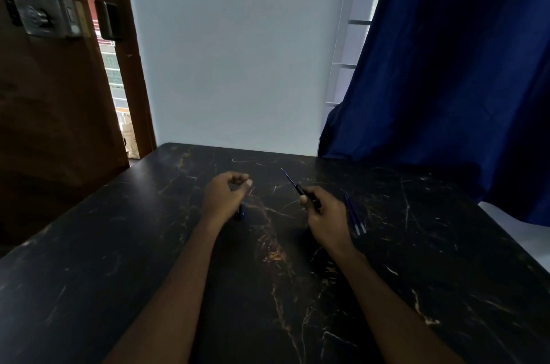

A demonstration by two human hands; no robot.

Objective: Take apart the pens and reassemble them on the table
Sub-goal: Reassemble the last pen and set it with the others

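My right hand point(326, 216) grips a dark pen barrel point(308, 198) from which a thin blue refill point(288, 177) sticks out, pointing up and to the left above the black marble table point(268, 274). My left hand point(224, 195) hovers over the table with its fingers curled, thumb and forefinger tips close together; whether it holds a small part I cannot tell. A small blue pen piece point(241, 211) lies on the table partly under that hand. Two blue refills point(354, 216) lie side by side on the table just right of my right hand.
A white wall point(238, 51) stands behind the table's far edge. A brown wooden door point(53, 95) is at the left, and a dark blue curtain point(446, 65) hangs at the right, reaching down to the table's right corner.
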